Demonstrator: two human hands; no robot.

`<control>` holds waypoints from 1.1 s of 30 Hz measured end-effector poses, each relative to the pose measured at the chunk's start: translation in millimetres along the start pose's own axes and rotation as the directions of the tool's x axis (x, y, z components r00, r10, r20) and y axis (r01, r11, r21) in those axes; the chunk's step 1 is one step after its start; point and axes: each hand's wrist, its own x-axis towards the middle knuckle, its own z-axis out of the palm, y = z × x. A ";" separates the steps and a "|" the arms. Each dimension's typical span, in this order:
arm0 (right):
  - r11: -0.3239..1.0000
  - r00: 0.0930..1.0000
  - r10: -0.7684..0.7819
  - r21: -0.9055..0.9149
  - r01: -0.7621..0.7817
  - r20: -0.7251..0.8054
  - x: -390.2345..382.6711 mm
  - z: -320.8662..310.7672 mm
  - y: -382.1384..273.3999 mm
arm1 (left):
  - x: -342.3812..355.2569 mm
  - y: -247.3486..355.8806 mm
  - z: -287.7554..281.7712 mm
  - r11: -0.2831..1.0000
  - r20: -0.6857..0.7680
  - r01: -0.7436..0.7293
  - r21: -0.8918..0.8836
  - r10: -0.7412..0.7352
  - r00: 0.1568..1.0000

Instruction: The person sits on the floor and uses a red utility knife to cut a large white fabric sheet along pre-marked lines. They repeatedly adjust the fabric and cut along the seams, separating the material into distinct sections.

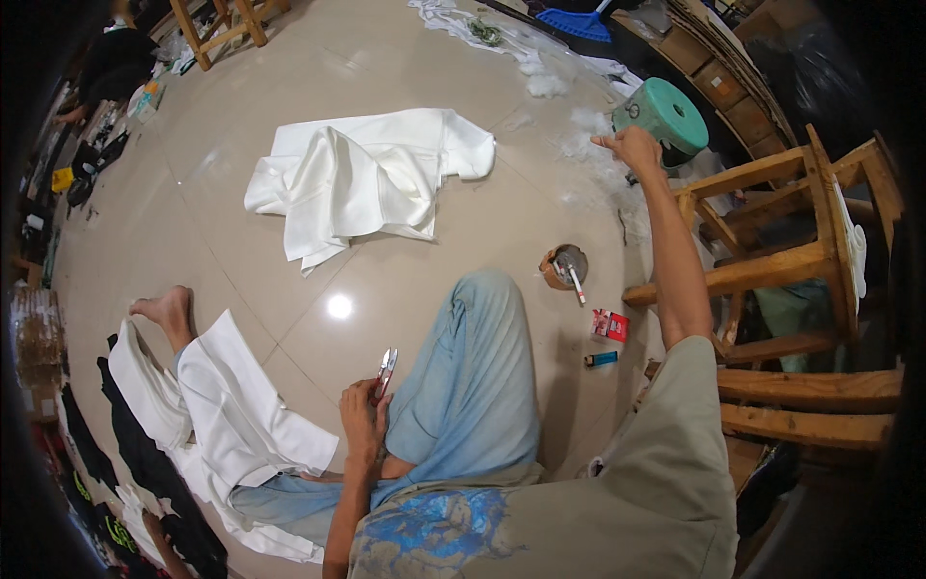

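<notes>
My left hand (362, 415) grips small thread snips (386, 369), blades up, beside my bent knee. My right hand (634, 150) is stretched out to the right by a green round plastic item (675, 116), index finger pointing left, other fingers curled; anything within them is too small to make out. White fabric (251, 405) drapes over my outstretched leg. A second white fabric pile (357, 183) lies on the tiled floor ahead. Right of my knee are an ashtray (558, 267) with a cigarette, a red pack (608, 325) and a lighter (601, 358).
Wooden stool frames (820, 261) crowd my right. A blue dustpan (579, 21), white scraps (545, 82) and cardboard (714, 72) line the back right. A wooden stool (217, 29) stands ahead. A person (101, 58) is at far left; another person's arm (164, 540) is at lower left.
</notes>
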 end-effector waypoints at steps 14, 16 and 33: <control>0.974 0.959 -0.202 0.066 0.218 -0.197 5.7 -1.0 31.4 | -34.4 2.1 -35.1 0.990 -0.191 0.138 0.004 -0.135 0.972; 0.985 0.985 -0.143 0.088 0.151 -0.091 3.1 -7.5 28.0 | -41.3 0.3 -39.3 0.987 -0.194 0.158 -0.013 -0.158 0.968; 0.995 0.973 0.102 -0.013 -0.102 0.207 21.3 -9.3 42.5 | -50.0 -0.5 -35.9 0.987 -0.184 0.162 -0.019 -0.163 0.969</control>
